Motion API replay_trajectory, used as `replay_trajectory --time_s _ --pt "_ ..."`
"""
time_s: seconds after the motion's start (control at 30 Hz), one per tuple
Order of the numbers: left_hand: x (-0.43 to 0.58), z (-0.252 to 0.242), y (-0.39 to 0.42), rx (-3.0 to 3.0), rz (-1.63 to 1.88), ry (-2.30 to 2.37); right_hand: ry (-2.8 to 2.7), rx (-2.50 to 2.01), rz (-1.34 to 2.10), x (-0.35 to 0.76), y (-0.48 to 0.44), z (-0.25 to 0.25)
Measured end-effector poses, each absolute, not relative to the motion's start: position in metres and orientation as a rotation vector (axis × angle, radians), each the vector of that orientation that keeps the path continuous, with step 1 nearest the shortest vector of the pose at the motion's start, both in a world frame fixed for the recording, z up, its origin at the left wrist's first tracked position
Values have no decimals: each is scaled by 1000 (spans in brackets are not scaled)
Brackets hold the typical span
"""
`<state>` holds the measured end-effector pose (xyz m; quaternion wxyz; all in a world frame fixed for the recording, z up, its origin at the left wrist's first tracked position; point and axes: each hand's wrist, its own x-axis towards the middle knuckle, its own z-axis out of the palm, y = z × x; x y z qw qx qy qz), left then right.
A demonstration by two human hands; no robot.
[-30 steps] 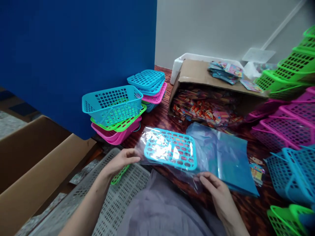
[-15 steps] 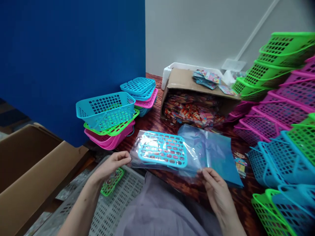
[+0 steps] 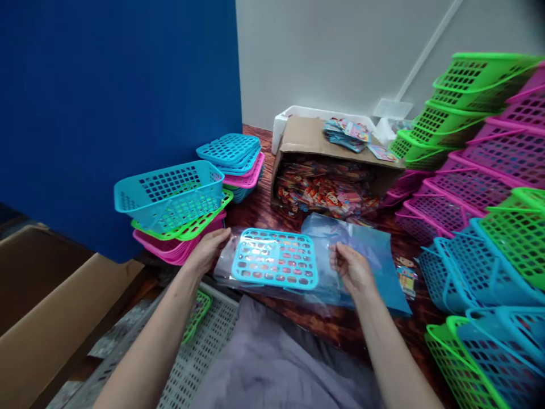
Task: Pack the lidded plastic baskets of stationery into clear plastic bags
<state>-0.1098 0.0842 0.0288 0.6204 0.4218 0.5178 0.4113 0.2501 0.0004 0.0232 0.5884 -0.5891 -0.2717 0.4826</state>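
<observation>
The person's left hand (image 3: 210,248) and right hand (image 3: 351,270) hold a flat cyan plastic lattice lid (image 3: 275,258) that sits inside a clear, glossy plastic bag (image 3: 224,274). The bag hangs low over the near edge of the dark wooden table (image 3: 261,211). The left fingers are curled shut on the bag's left margin. The right fingers are pinched closed on the film just beside the lid's right edge.

As I see it, this handling calls for an even grip at both ends. That way the lid stays level and does not slide about in the slippery film. Pinching the film alone, and not the lattice, should leave the bag free to settle around the lid. The pile of blue-tinted plastic bags (image 3: 377,255) lies right under the right hand. A careless pinch could catch its top sheet.

Much is hard to read. Glare on the film hides whether the bag's mouth is open, and on which side. I cannot tell whether the bag holds one lid or several. The left forearm covers most of a green lattice piece (image 3: 195,313) resting on a grey perforated crate (image 3: 200,352). The colourful packets (image 3: 327,196) in the tipped cardboard box (image 3: 336,142) are too blurred to identify.
</observation>
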Motion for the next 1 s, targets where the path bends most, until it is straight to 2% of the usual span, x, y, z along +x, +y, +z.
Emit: replay_trajectory --time_s 0.17,0.3,0.37,0.43,0.5,0.57,0.67,1.0 --pt "-124 18 72 1040 897 1358 -820 -1631 961 249 -20 -9" --pt "-96 60 46 1761 1030 1729 -958 -1723 965 239 -6 -23" --pt "-64 81 25 2286 1034 1577 -1004 -1741 977 236 2 -23" --pt "-31 88 6 2701 746 1163 -1035 -1767 980 234 5 -21" --pt "-7 80 -5 2938 455 962 -1065 -1808 967 233 3 -16" --pt "4 64 -8 3043 279 945 -1120 -1862 940 233 -2 -11" --pt "4 47 -3 3097 197 1015 -1234 -1969 873 231 -8 -4" --pt "2 47 0 3160 96 1026 -1316 -2232 692 234 -19 10"
